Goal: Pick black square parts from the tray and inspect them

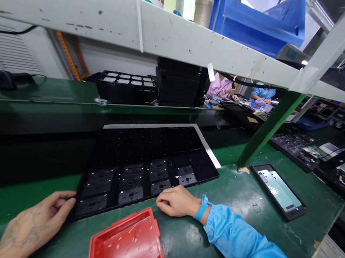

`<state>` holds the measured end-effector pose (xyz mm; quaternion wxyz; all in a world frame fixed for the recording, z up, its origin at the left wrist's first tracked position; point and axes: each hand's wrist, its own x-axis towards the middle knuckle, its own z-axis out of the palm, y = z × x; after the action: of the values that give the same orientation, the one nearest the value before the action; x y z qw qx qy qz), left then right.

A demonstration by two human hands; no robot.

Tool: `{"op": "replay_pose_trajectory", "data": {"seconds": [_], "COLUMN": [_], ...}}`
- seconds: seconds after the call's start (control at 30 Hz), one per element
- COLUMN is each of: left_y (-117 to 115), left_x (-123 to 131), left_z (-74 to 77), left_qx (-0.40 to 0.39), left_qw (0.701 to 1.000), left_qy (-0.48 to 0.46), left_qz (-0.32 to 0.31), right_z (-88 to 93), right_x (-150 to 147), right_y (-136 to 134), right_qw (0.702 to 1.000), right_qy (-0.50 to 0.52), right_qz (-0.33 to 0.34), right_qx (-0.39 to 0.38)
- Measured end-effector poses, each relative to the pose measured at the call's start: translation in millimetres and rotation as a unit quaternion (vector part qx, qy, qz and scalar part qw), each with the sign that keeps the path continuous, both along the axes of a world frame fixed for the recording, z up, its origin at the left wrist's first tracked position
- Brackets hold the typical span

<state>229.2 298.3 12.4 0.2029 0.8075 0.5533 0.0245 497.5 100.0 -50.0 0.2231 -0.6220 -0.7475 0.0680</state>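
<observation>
A wide black tray (pixel 124 138) lies on the green bench, holding several flat dark plates with small holes (pixel 130 195) in its front pockets. At the tray's left edge, my left hand (pixel 38 219) has its thumb and forefinger closed on the rim. My right hand (pixel 176 201) rests by the front edge with its fingers curled; whether something is in them is hidden. Around my right wrist is a blue band (pixel 202 208), above a blue sleeve. Just in front of the tray stands a red bin (pixel 136 238) with small bits scattered in it.
A phone (pixel 278 191) lies in a dark frame at right, near a green post (pixel 270 130). Above runs a white shelf beam (pixel 176 32) bearing a blue bin (pixel 261 24). Behind stand a black box (pixel 129 90) and dark stacked trays (pixel 180 86). Co-workers' sleeves show far back.
</observation>
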Motion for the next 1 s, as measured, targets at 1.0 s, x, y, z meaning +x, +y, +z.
{"op": "replay_pose_trajectory", "data": {"seconds": [1.0], "left_y": [18.6], "left_x": [-7.5], "left_z": [-25.8], "left_qx": [0.016], "left_qw": [0.994], "left_qy": [-0.092], "left_qz": [0.057], "right_z": [4.8], "right_x": [-2.0], "right_y": [0.8], "right_qw": [1.0], "right_qy": [-0.009], "right_qz": [-0.005], "right_qx": [-0.012]}}
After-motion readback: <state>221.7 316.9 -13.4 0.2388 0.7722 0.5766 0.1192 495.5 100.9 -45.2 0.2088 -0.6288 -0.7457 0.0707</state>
